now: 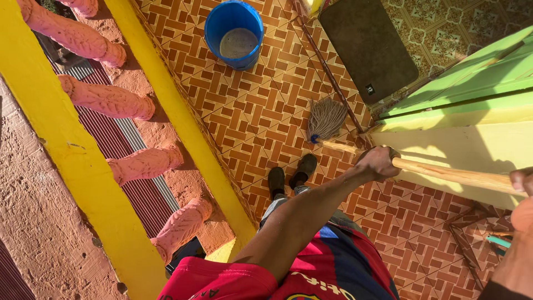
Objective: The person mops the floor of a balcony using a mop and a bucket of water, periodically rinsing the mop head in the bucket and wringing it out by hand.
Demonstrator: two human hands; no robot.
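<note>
**Mopping a tiled balcony floor — work under way, end not in sight**

Gripping the wooden mop handle with both hands, the person stands on the patterned brown tile floor; the left hand is wrapped fully round the shaft, fingers curled and pressed together over the wood; the right hand sits further up at the frame's right edge, mostly cut off, thumb over the handle, the other fingers not visible enough to tell.

Mop head: pale string, fanned out and touching the tiles just ahead of the dark shoes; handle slants from it up toward the right.

Blue bucket: upright on the tiles well beyond the mop, holding murky water; apart from the mop head.

Surroundings: yellow railing with pink balusters on the left; dark doormat beyond a thin threshold strip; green door frame on the right.

Progress, as a judgement: mop is on the floor and in use, so wetting seems done; no clear wet sheen separates cleaned tiles from uncleaned, so how much floor is covered cannot be told; the stretch between mop and bucket and the tiles near the feet look alike; bucket remains out.
</note>
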